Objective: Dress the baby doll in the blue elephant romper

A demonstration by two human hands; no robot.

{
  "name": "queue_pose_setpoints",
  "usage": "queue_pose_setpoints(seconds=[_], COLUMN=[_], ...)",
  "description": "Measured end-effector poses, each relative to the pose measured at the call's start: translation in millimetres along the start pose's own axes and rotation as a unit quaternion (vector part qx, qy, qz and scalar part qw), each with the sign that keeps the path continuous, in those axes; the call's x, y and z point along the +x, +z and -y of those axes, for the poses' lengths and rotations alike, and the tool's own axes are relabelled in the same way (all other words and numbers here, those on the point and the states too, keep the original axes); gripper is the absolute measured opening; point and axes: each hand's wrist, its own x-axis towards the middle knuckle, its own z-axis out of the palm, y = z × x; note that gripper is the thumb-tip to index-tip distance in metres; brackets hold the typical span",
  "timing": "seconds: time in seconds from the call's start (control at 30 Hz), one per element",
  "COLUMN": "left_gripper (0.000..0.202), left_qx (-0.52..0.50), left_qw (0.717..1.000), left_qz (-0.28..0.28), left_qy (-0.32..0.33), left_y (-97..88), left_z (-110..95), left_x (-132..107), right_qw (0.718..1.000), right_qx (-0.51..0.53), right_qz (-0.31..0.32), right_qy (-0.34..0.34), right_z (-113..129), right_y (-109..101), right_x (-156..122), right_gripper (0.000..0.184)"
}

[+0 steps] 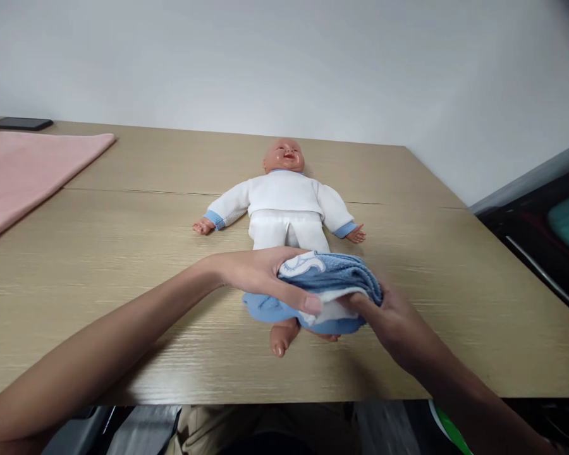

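A baby doll (286, 189) in a white top and white trousers, with blue cuffs, lies on its back, head toward the wall. Above its lower legs I hold a bunched blue-and-white baby garment (346, 272) with white trim. My left hand (265, 275) grips its left side, thumb across the front. At the opening on the other side, my right hand (382, 309) has its thumb tucked inside and its fingers behind the cloth. The doll's feet (283, 337) show below the garment; its lower legs are hidden.
The doll rests on a light wooden table (146, 221). A pink cloth (33, 167) lies at the left, with a dark flat device (20, 123) behind it. Along the right edge stands a black chair (540, 221). A white wall (218, 63) rises behind the table.
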Motion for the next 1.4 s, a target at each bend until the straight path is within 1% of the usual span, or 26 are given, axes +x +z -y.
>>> queue_pose_setpoints(seconds=[0.07,0.1,0.17,0.2,0.27,0.3,0.33,0.37,0.43,0.5,0.53,0.63,0.8,0.9,1.0,1.1,1.2,1.33,1.4], left_gripper=[0.041,0.039,0.033,0.029,0.017,0.014,0.013,0.014,0.016,0.020,0.022,0.027,0.029,0.032,0.036,0.041,0.045,0.048,0.050], left_qx=[0.009,0.028,0.074,0.092,0.117,0.131,0.147,0.165,0.202,0.235,0.255,0.313,0.377,0.409,0.407,0.377,0.348,0.308,0.296], left_qw=[0.999,0.998,0.993,0.990,0.987,0.985,0.982,0.978,0.970,0.959,0.952,0.928,0.901,0.889,0.892,0.904,0.919,0.934,0.937], left_qz=[-0.001,-0.014,-0.051,-0.067,-0.088,-0.100,-0.110,-0.118,-0.128,-0.138,-0.144,-0.156,-0.128,-0.116,-0.117,-0.128,-0.140,-0.151,-0.153], left_qy=[-0.033,-0.053,-0.079,-0.082,-0.071,-0.059,-0.048,-0.042,-0.048,-0.078,-0.093,-0.127,-0.173,-0.169,-0.160,-0.153,-0.124,-0.103,-0.101], left_y=[5.4,7.9,12.1,14.0,17.8,19.9,22.1,24.4,29.4,34.5,36.9,43.1,50.7,53.6,54.8,54.2,52.2,49.4,48.8], left_z=[-2.9,-3.8,-4.4,-4.4,-4.5,-4.7,-5.0,-5.5,-6.1,-5.6,-4.9,-1.7,-0.3,-0.7,1.0,5.1,10.5,15.4,15.8], left_x=[2.3,3.3,4.8,5.2,5.4,5.3,5.0,4.6,3.9,3.7,4.0,6.1,11.1,12.5,12.1,10.7,9.3,7.8,7.2], right_qw=[0.997,0.995,0.985,0.976,0.953,0.945,0.944,0.947,0.963,0.974,0.976,0.977,0.977,0.980,0.985,0.988,0.990,0.994,0.993], right_qx=[-0.039,-0.068,-0.148,-0.194,-0.275,-0.299,-0.307,-0.303,-0.267,-0.224,-0.211,-0.202,-0.191,-0.173,-0.137,-0.107,-0.094,-0.045,-0.040], right_qz=[-0.055,-0.068,-0.070,-0.074,-0.095,-0.100,-0.095,-0.079,-0.023,0.032,0.049,0.069,0.097,0.097,0.104,0.114,0.105,0.100,0.104], right_qy=[-0.023,-0.035,-0.055,-0.065,-0.081,-0.083,-0.077,-0.066,-0.034,-0.007,0.003,0.021,0.001,0.009,0.015,0.020,0.031,0.030,0.029], right_z=[1.6,4.1,11.2,14.9,20.4,21.8,22.1,21.7,19.2,15.6,13.5,5.1,-19.4,-34.1,-41.7,-43.7,-45.5,-50.5,-51.8], right_y=[1.3,1.7,1.7,1.1,-1.5,-3.1,-4.9,-6.5,-9.1,-10.7,-11.3,-12.8,-13.3,-12.3,-11.8,-11.6,-9.7,-5.1,-1.9], right_x=[-1.5,-3.4,-9.6,-13.6,-21.4,-24.6,-27.0,-28.6,-29.1,-27.3,-26.1,-23.0,-23.7,-25.3,-26.5,-29.1,-33.4,-36.9,-36.8], right_gripper=[0.049,0.042,0.026,0.020,0.016,0.017,0.018,0.018,0.022,0.027,0.030,0.033,0.038,0.038,0.040,0.041,0.040,0.051,0.050])
